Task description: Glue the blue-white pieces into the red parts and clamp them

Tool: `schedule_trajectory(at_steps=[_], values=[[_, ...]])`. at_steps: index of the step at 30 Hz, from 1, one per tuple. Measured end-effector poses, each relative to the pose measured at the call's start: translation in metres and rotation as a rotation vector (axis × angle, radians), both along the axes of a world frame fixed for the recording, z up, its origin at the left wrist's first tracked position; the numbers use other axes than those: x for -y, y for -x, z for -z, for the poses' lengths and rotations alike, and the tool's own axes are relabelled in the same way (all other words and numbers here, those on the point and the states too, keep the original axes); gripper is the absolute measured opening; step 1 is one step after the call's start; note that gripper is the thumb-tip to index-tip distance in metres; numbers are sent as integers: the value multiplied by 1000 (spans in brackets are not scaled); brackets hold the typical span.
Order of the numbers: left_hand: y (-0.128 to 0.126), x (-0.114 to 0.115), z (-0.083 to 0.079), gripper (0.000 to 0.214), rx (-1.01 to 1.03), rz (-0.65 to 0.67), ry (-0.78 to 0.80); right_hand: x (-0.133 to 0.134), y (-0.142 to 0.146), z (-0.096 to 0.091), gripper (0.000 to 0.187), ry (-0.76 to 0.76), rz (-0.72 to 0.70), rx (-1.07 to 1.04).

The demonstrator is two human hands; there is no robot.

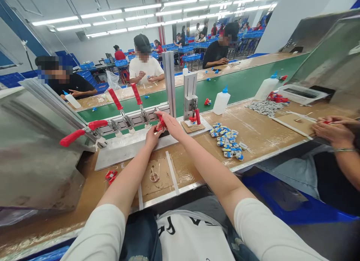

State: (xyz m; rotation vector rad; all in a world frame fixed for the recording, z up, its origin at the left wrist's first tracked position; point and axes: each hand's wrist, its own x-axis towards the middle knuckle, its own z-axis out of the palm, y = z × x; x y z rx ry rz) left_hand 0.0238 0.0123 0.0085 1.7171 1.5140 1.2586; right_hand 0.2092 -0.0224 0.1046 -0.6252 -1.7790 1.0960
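A long grey metal clamping fixture with red-handled toggle levers was laid across the brown workbench. A pile of small blue-and-white plastic parts was heaped well to its right. The right hand was closed around a small red part at the fixture's right end; the left hand was pressed just beside it, its grip impossible to tell.

A single head-worn camera looks forward and down from the seated person's eye level, close over the brown cardboard-covered desk. Both forearms stretch away from the lens. Beyond lie the green conveyor belt and, far off, a hall of workers facing the view.
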Motion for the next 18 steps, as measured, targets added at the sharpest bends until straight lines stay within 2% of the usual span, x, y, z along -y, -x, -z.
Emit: schedule_trajectory(at_steps=[2, 4, 10, 14, 18], values=[[0, -4, 1, 40, -26, -4, -6, 0, 1, -12, 67, 42, -41, -9], [1, -10, 2, 40, -47, -2, -8, 1, 1, -16, 64, 82, -48, -22], [1, -23, 8, 43, -40, 35, -5, 2, -5, -11, 58, 146, -81, -25], [2, -23, 12, 48, -15, 56, -15, 6, -9, -7, 47, 157, -126, -22], [2, -22, 15, 50, 4, 57, -21, 9, -9, 0, 45, 167, -150, -33]])
